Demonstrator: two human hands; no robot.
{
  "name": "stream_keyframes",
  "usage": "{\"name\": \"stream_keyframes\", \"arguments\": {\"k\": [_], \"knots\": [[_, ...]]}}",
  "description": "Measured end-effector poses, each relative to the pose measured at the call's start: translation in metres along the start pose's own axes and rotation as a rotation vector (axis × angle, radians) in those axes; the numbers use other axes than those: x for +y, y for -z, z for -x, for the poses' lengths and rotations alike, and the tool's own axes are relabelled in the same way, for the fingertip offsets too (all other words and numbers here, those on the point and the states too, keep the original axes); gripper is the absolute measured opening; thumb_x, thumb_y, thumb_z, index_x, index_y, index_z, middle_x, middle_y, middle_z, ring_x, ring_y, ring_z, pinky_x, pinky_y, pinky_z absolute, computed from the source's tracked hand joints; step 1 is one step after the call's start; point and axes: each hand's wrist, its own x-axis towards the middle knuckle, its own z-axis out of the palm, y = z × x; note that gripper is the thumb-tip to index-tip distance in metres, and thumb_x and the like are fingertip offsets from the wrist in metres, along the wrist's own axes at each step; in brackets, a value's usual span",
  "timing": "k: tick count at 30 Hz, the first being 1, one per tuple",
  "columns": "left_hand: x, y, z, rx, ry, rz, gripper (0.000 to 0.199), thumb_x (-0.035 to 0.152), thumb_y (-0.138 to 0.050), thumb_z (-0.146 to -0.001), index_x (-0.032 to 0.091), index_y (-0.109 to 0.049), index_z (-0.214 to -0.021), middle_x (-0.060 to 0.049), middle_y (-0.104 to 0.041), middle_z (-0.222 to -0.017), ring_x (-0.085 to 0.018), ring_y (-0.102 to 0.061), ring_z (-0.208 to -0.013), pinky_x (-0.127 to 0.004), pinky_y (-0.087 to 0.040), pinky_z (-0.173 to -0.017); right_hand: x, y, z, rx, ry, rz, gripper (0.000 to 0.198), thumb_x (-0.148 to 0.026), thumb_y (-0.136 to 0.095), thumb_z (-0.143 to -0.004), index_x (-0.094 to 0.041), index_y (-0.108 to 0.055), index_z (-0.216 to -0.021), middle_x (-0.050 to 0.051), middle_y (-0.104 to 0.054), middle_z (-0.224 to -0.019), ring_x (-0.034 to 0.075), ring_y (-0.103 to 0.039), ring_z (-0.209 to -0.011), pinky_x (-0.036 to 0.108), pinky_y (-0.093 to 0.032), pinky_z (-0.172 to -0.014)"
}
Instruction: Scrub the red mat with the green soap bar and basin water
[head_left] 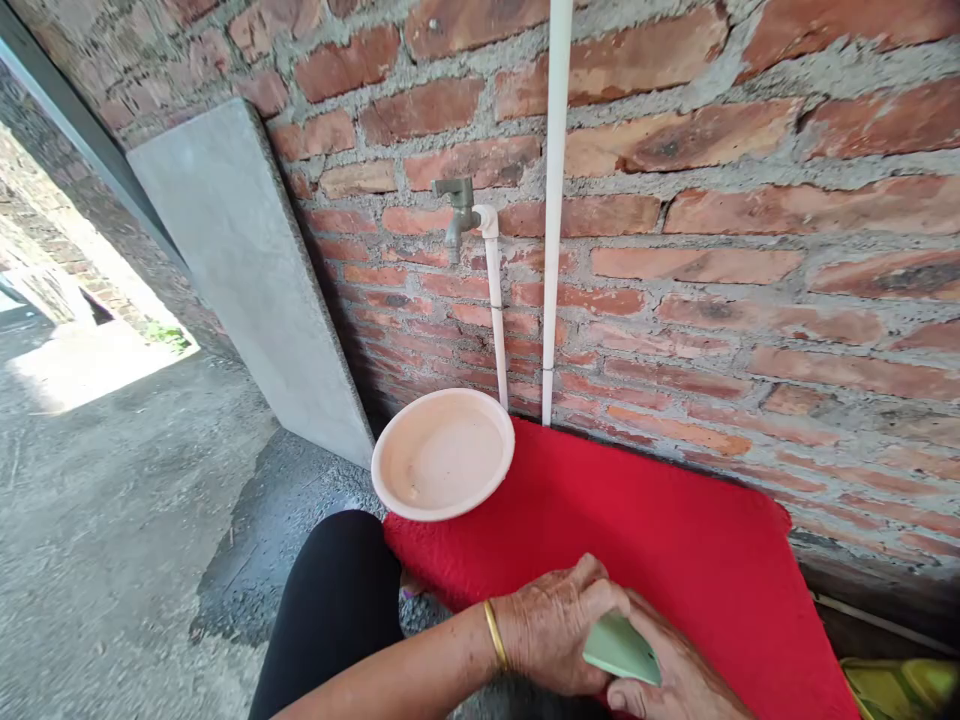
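Observation:
My left hand (551,622), with a gold bangle (496,636) at its wrist, is closed against a pale green, smooth, flat-sided object (621,648). On the other side of the object is my right hand (679,662), its thumb and fingers closed around it. What kind of object it is I cannot tell, since the hands cover much of it. Both hands are low in the head view, above the near side of a red cloth-covered surface (660,510). At that surface's far left corner stands a pale pink basin (444,400), away from both hands.
Behind the surface rises a brick wall (675,265) with a tap (456,215) above the basin and a tall white pipe (556,200). A grey slab (240,260) leans on the left. Wet concrete floor (255,535) lies below. Something yellow-green (896,688) is at the lower right.

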Motion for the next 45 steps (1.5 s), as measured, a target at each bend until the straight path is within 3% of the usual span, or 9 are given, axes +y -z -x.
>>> {"name": "stream_keyframes", "arguments": {"k": [5,8,12,16,24,31,37,41,45], "knots": [[-0.011,0.012,0.010,-0.018,-0.028,0.075,0.085,0.059,-0.069,-0.076,0.036,-0.028,-0.147,-0.008,-0.049,-0.137,-0.028,-0.051,-0.125,-0.046,-0.047,-0.099,-0.002,-0.002,0.001,-0.007,-0.066,0.062,0.055,-0.061,-0.061,-0.082,-0.027,-0.065,-0.125,0.009,-0.066,-0.123,0.025,-0.062,-0.111,0.036,-0.052,-0.095],[-0.040,0.017,0.022,0.079,0.060,-0.022,0.088,0.068,-0.060,-0.080,0.037,-0.022,-0.153,-0.010,-0.038,-0.154,-0.033,-0.037,-0.140,-0.057,-0.038,-0.107,0.023,-0.003,0.008,0.190,-0.126,0.189,0.049,-0.060,-0.056,-0.085,-0.029,-0.066,-0.122,0.006,-0.068,-0.114,0.022,-0.065,-0.104,0.032,-0.055,-0.088],[-0.091,0.001,0.034,0.208,0.201,-0.294,0.068,0.065,-0.043,-0.092,0.031,-0.035,-0.150,-0.011,-0.032,-0.159,-0.029,-0.024,-0.148,-0.054,-0.026,-0.117,0.062,-0.009,0.017,0.574,-0.101,0.512,0.051,-0.064,-0.050,-0.086,-0.028,-0.066,-0.117,0.006,-0.066,-0.105,0.023,-0.066,-0.095,0.037,-0.055,-0.085],[-0.115,-0.021,0.036,0.248,0.185,-0.421,0.070,0.068,-0.038,-0.092,0.029,-0.038,-0.149,-0.011,-0.030,-0.160,-0.027,-0.023,-0.149,-0.053,-0.022,-0.119,0.081,-0.025,0.023,0.680,-0.075,0.807,0.052,-0.065,-0.047,-0.089,-0.025,-0.064,-0.119,0.008,-0.064,-0.105,0.025,-0.064,-0.092,0.042,-0.053,-0.082],[-0.112,-0.023,0.031,0.233,0.213,-0.387,0.070,0.067,-0.037,-0.093,0.026,-0.039,-0.150,-0.013,-0.027,-0.161,-0.028,-0.023,-0.148,-0.053,-0.022,-0.119,0.071,-0.039,0.009,0.743,-0.106,0.926,0.048,-0.058,-0.040,-0.093,-0.020,-0.063,-0.112,0.013,-0.062,-0.110,0.028,-0.061,-0.098,0.044,-0.051,-0.084],[-0.109,-0.023,0.032,0.264,0.328,-0.372,0.059,0.055,-0.038,-0.097,0.028,-0.040,-0.149,-0.011,-0.024,-0.162,-0.027,-0.020,-0.149,-0.053,-0.022,-0.119,0.026,-0.089,-0.028,0.715,-0.215,0.891,0.044,-0.048,-0.054,-0.090,-0.029,-0.061,-0.129,0.008,-0.062,-0.108,0.025,-0.060,-0.095,0.039,-0.051,-0.087],[-0.105,-0.018,0.030,0.214,0.414,-0.382,0.056,0.049,-0.043,-0.096,0.026,-0.045,-0.146,-0.013,-0.033,-0.158,-0.031,-0.024,-0.148,-0.053,-0.026,-0.116,0.060,-0.050,0.026,0.851,-0.536,0.895,0.048,-0.053,-0.049,-0.089,-0.026,-0.065,-0.127,0.010,-0.063,-0.100,0.025,-0.061,-0.085,0.043,-0.050,-0.084],[-0.075,0.010,0.040,0.303,0.320,-0.381,0.046,0.036,-0.046,-0.096,0.021,-0.053,-0.139,-0.015,-0.048,-0.148,-0.030,-0.044,-0.136,-0.046,-0.037,-0.111,0.083,-0.014,0.082,1.092,-0.852,0.823,0.062,-0.064,-0.045,-0.086,-0.023,-0.063,-0.128,0.012,-0.061,-0.092,0.029,-0.062,-0.079,0.047,-0.049,-0.077],[-0.056,0.073,0.052,0.530,0.275,-0.407,0.041,0.032,-0.037,-0.098,0.023,-0.056,-0.134,-0.013,-0.055,-0.135,-0.028,-0.052,-0.122,-0.044,-0.043,-0.103,0.076,-0.017,0.082,1.199,-0.772,0.764,0.068,-0.071,-0.043,-0.084,-0.023,-0.062,-0.129,0.011,-0.059,-0.094,0.029,-0.061,-0.086,0.046,-0.050,-0.078]]}}
